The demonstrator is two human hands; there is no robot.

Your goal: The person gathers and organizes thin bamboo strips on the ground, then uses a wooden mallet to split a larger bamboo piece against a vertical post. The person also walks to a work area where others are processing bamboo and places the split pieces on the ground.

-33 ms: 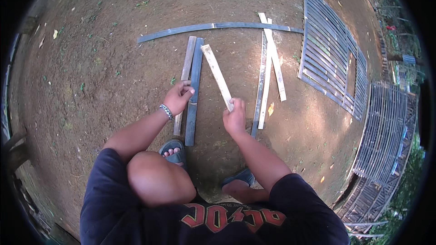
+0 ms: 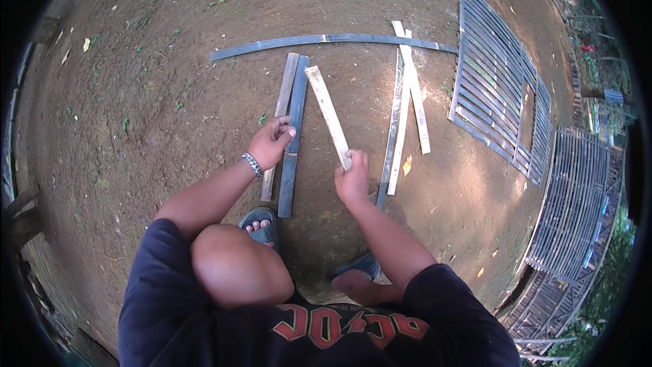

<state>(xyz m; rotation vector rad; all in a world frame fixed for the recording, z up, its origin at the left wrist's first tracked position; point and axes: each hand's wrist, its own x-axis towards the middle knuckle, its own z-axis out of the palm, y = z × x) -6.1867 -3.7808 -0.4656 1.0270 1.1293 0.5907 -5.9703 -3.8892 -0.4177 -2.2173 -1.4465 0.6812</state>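
My right hand [image 2: 353, 179] grips the near end of a pale bamboo slat [image 2: 327, 112], which slants up and away to the left. My left hand [image 2: 270, 144], a chain bracelet on its wrist, is above two slats lying side by side. One is a brownish bamboo slat [image 2: 286, 88], the other a dark bamboo slat [image 2: 297, 105]. The left fingers are loosely curled, with a gap between thumb and forefinger and nothing seen in them. Whether they touch a slat is unclear.
Across the far side lies a long dark bamboo strip [image 2: 272, 43]. Right of my right hand, pale slats [image 2: 417, 105] cross beside a narrow dark strip [image 2: 392, 132]. A slatted bamboo panel [image 2: 462, 120] and a larger bamboo rack [image 2: 567, 197] are farther right. My sandalled feet are close below.
The scene has shifted very slightly in the view. My right hand keeps its hold on the pale slat, and both hands stay in nearly the same place.
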